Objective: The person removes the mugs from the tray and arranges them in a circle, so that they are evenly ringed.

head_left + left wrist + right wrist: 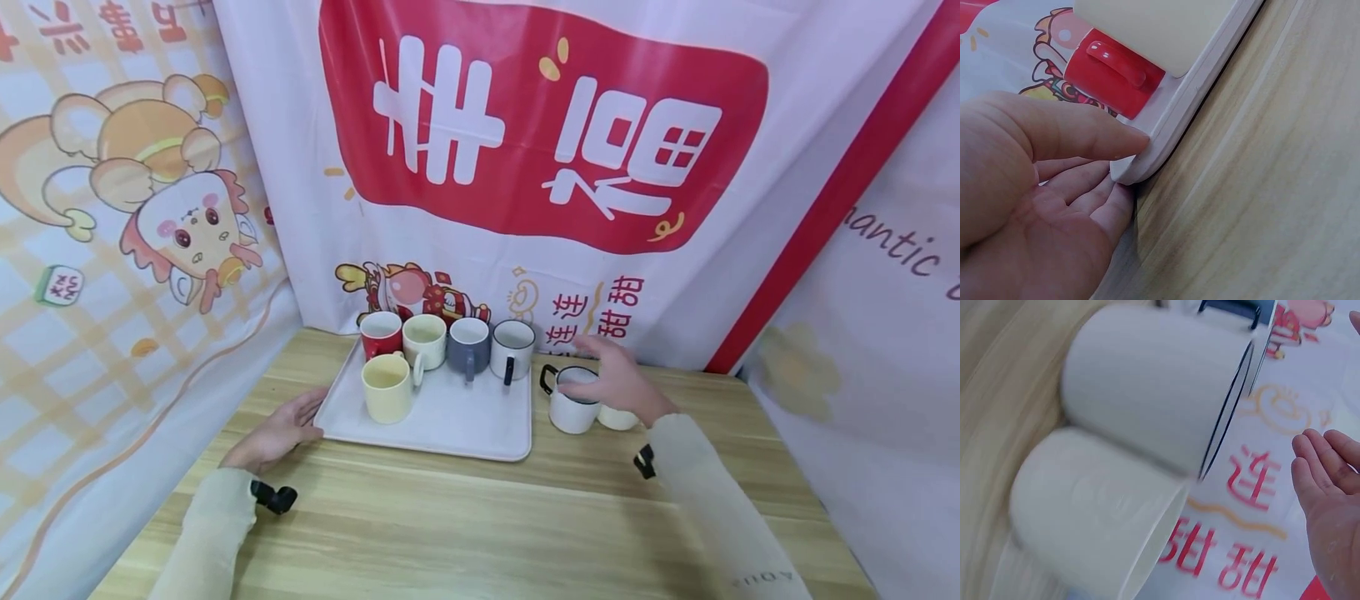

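Note:
My left hand (pixel 273 437) pinches the near left corner of a white tray (pixel 450 425); in the left wrist view the thumb (pixel 1104 137) lies on its rim with the fingers against the outside. On the tray stand a red mug (pixel 378 343), a cream mug (pixel 422 357), a blue-grey mug (pixel 459 358), a white mug with a black handle (pixel 500 363), and a pale yellow mug (pixel 386 404) in front. My right hand (pixel 622 383) hovers, fingers extended, over a white dark-rimmed mug (pixel 572 417) right of the tray. Beside it is a cream mug (pixel 1091 512), partly hidden in the head view.
The wooden table (pixel 480 525) reaches toward me in front of the tray. Directly behind the back row of mugs hangs a printed curtain (pixel 660 308). A checked cloth (pixel 97 350) walls off the left side, and a pale sheet (pixel 862 358) the right.

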